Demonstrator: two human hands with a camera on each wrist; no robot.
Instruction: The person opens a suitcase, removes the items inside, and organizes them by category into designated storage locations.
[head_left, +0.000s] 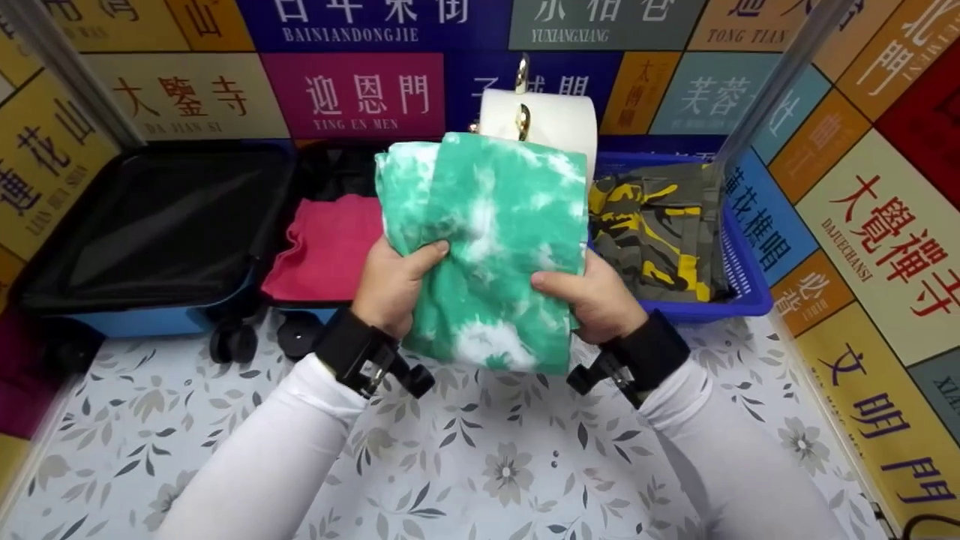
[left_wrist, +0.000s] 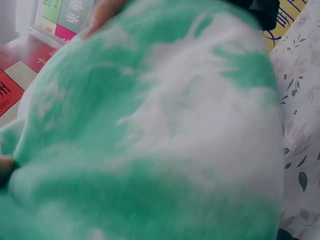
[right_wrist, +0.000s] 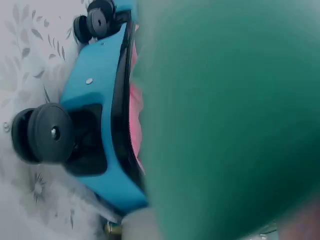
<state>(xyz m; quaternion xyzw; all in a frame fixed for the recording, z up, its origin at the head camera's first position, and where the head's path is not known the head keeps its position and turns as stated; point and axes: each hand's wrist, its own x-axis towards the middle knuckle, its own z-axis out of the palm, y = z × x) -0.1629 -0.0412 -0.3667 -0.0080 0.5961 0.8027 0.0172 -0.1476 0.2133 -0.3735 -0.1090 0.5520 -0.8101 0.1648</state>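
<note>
A folded green and white tie-dye cloth (head_left: pixel 502 225) is held up in the air between both hands. My left hand (head_left: pixel 394 289) grips its left side, thumb across the front. At the right edge my right hand (head_left: pixel 600 296) grips it the same way, its fingers hidden behind the fabric. In the left wrist view the cloth (left_wrist: pixel 150 125) fills most of the picture, and in the right wrist view the cloth (right_wrist: pixel 230 110) is a blurred green mass. Behind it to the left, a folded pink cloth (head_left: pixel 330 247) lies in the blue and black suitcase (head_left: pixel 142 319).
The suitcase's black lid half (head_left: pixel 157 217) spreads at the left, with wheels (head_left: pixel 234 341) toward me. A blue basket (head_left: pixel 750 300) at the right holds folded camouflage clothing (head_left: pixel 652 232). A white bag or box with gold fittings (head_left: pixel 540 112) stands behind. Flower-patterned covering (head_left: pixel 506 472) lies in front.
</note>
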